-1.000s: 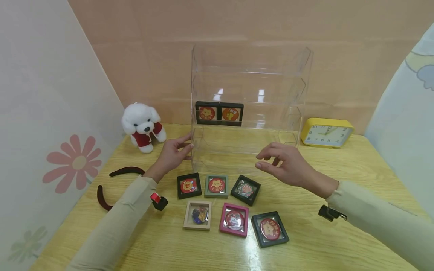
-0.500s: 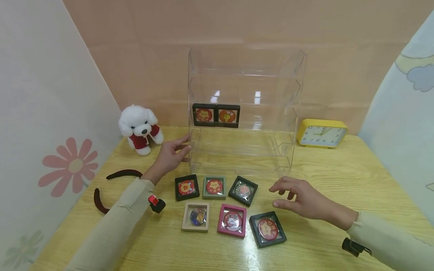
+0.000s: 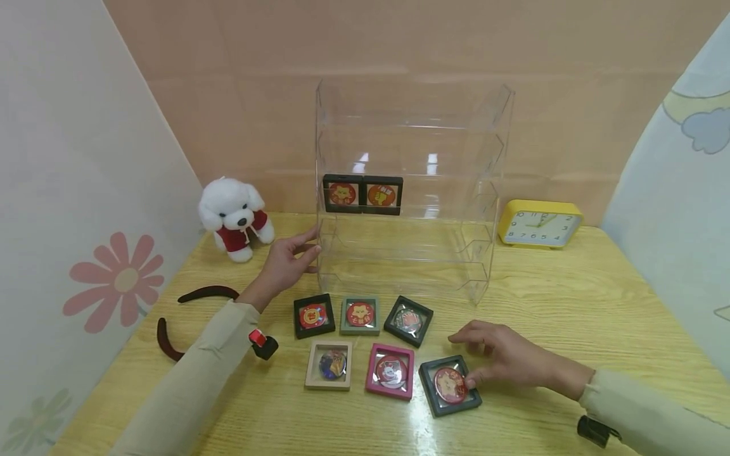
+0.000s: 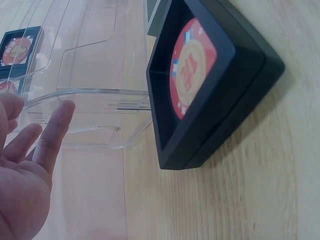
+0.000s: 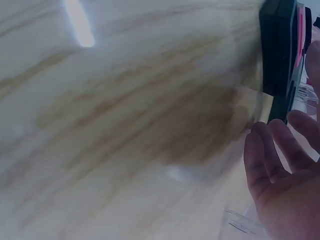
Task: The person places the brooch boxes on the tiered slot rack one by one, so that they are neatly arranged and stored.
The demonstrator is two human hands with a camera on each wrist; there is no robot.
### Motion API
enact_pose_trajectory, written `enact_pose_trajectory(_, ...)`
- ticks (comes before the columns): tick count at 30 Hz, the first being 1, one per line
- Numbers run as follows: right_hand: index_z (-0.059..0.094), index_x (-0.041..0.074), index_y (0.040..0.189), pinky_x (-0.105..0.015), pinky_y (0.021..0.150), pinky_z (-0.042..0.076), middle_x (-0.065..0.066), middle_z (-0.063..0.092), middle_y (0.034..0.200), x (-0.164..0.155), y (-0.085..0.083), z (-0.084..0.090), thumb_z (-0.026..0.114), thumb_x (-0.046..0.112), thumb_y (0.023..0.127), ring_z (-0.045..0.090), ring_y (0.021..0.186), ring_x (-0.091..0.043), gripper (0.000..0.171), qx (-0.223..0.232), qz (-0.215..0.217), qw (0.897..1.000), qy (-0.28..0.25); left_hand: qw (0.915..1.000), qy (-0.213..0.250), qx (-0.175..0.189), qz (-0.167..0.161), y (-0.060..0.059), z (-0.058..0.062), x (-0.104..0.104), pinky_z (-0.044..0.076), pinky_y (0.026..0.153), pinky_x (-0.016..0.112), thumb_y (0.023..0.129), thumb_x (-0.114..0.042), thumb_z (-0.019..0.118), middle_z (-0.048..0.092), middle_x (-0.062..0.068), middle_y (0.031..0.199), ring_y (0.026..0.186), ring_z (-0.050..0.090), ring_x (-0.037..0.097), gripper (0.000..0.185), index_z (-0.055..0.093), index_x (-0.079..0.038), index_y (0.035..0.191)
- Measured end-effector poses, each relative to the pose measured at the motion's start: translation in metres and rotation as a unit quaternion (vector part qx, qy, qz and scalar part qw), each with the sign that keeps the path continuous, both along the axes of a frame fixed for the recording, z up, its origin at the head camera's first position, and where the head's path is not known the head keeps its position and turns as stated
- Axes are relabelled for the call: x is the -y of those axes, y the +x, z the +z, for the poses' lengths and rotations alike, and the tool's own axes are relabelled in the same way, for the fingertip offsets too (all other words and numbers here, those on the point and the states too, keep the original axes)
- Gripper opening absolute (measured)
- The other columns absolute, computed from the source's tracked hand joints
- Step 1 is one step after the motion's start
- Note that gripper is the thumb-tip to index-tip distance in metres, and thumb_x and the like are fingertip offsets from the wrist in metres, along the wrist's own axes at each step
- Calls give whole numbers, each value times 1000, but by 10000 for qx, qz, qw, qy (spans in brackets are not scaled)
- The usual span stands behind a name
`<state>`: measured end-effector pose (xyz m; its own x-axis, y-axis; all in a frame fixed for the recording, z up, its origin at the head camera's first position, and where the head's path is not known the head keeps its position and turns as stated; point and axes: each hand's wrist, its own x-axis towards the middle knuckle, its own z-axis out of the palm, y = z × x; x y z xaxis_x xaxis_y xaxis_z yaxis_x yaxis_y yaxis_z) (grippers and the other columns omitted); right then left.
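Observation:
My left hand (image 3: 284, 263) rests its fingertips against the left side of a clear acrylic display rack (image 3: 410, 261); its fingers look fairly straight in the left wrist view. At the lower right, my right hand (image 3: 510, 356) is beside a dark square display frame (image 3: 450, 385) holding a round red badge. The thumb overlaps that frame's right edge, and the fingers reach past its far corner, loosely bent. In the right wrist view the dark frame (image 5: 277, 47) stands just beyond the spread fingertips. Two black framed badges (image 3: 362, 194) sit side by side on a middle tier of the rack.
Several more framed badges lie before the rack, including a black one (image 3: 314, 315), a green one (image 3: 360, 315), a pink one (image 3: 390, 371) and a beige one (image 3: 329, 365). A plush dog (image 3: 234, 215) sits left, a yellow clock (image 3: 540, 223) right. Dark curved strips (image 3: 208, 292) lie near the left forearm.
My right hand has moved from in front of the rack down and toward me to the dark frame at the lower right. The left hand stays at the rack's side.

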<state>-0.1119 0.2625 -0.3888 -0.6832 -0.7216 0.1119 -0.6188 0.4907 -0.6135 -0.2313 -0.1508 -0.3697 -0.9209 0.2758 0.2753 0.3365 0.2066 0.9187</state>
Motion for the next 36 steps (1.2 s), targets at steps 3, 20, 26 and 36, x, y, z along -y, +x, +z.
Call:
enact_pose_trajectory(3, 59, 0, 123, -34, 78, 54, 1, 60, 111, -1, 1, -3, 79, 43, 70, 57, 92, -15, 71, -123, 81, 9998, 97, 10000, 39, 67, -22, 0, 0, -1, 59, 67, 33, 96, -4, 56, 40, 11, 144, 117, 52, 33, 45, 44, -2, 139)
enact_pose_trajectory(20, 68, 15, 110, -35, 84, 52, 6, 57, 109, -2, 0, -7, 82, 47, 64, 55, 97, -13, 58, -581, 310, 9978, 49, 9998, 65, 143, 91, 0, 4, 2, 59, 67, 34, 96, -6, 56, 41, 9, 144, 117, 52, 31, 44, 46, -3, 139)
enact_pose_trajectory(26, 63, 15, 109, -26, 61, 52, 6, 60, 91, -3, 3, -8, 85, 34, 62, 57, 74, -17, 55, 415, 314, 9970, -567, 9997, 95, 181, 110, 0, 4, 0, 59, 67, 34, 96, -5, 56, 41, 9, 144, 117, 52, 32, 44, 46, -3, 139)
enact_pose_trajectory(36, 61, 11, 107, -26, 51, 52, 1, 60, 78, -7, 8, -10, 84, 22, 71, 57, 65, -17, 44, 1247, 155, 9876, -944, 9994, 118, 304, 85, 1, 0, -1, 59, 69, 34, 96, -4, 56, 39, 10, 145, 118, 50, 34, 45, 45, -2, 139)
